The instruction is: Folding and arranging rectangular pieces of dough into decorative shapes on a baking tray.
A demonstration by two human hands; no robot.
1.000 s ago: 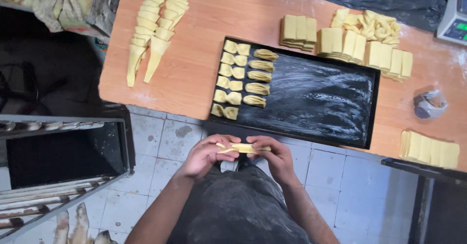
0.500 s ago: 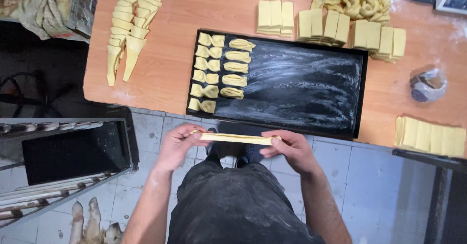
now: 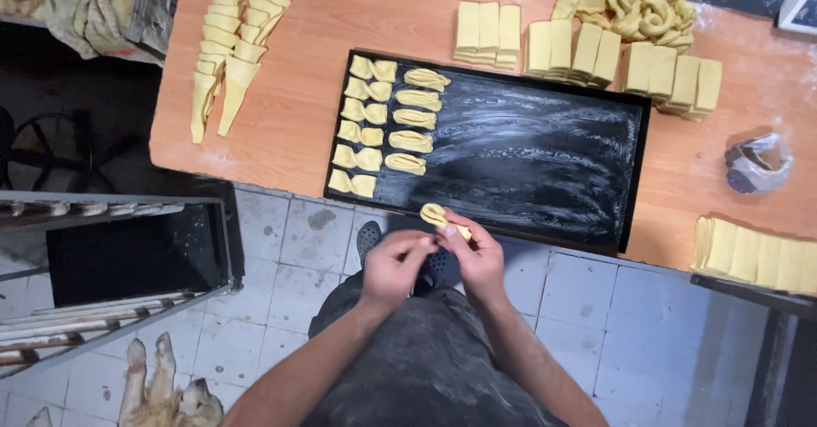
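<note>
Twisted dough piece [image 3: 436, 216] pinched in both hands' grip, near black tray [image 3: 545, 150] of shaped pastries [image 3: 387, 125].

Both forearms are bare from elbow to wrist, with no sleeves, watch, bracelet or gloves in view. The left hand [image 3: 393, 267] and the right hand [image 3: 477, 255] are bare too, with no rings to be seen. The person wears a dark grey garment over the belly and thighs, apron-like, its cloth smeared and dusted with pale floury patches. Below the hands the rounded toe of a dark shoe [image 3: 368, 238] with small vent holes shows against the floor tiles
</note>
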